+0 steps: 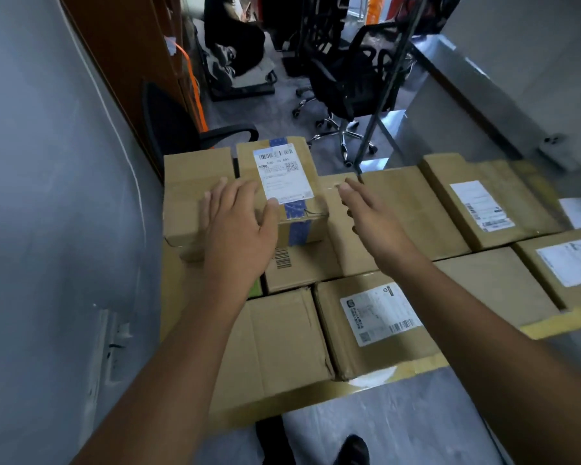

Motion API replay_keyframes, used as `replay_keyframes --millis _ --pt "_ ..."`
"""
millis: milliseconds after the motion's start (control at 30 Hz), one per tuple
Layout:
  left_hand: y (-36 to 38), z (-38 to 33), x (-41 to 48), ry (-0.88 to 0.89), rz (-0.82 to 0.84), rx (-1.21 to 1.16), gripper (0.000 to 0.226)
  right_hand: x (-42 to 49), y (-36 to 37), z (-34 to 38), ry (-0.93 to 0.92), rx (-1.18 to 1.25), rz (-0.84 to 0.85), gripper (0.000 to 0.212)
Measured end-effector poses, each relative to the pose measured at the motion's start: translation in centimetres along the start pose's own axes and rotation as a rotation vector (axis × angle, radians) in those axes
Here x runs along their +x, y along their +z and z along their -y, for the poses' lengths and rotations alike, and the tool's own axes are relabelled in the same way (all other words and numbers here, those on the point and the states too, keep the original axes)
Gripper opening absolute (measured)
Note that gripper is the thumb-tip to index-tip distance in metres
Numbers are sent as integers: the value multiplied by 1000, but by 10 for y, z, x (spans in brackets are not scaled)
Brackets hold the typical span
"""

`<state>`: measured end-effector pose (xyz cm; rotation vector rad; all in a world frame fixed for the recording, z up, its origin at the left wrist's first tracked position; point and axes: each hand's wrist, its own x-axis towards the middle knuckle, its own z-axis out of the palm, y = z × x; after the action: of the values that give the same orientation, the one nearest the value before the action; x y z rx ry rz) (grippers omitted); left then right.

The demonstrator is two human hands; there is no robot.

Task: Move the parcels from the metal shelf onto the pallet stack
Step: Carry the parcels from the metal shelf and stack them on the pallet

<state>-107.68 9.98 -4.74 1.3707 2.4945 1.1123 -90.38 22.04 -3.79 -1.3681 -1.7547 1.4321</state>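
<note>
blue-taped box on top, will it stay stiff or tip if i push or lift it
The blue-taped box is probably stiff: its edges look square and tape wraps top and front. Lying flat and low on the boxes below, it likely slides rather than tips. Being small, it may be light, but contents are unseen.

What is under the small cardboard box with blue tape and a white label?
The small blue-taped cardboard box sits on a larger brown cardboard box with a printed barcode, visible below its front edge. The box itself and the left hand hide the rest.
</note>
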Motion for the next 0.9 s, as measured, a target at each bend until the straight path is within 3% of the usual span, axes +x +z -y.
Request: replay_keyframes --millis 133,367,633,900 --pt "21 -48 -24 107 104 -106 40 -44 -49 -11 -58 -39 -74 56" --pt "83 -161 -113 256 342 -267 40 -162 -170 -69 3 -14 -322 61" --pt "168 -327 -319 492 729 -425 45 -389 -331 -196 188 -4 -731 65" --pt "207 -452 -528 747 1064 -513 49 -614 -415 -284 364 78 -1140 62"
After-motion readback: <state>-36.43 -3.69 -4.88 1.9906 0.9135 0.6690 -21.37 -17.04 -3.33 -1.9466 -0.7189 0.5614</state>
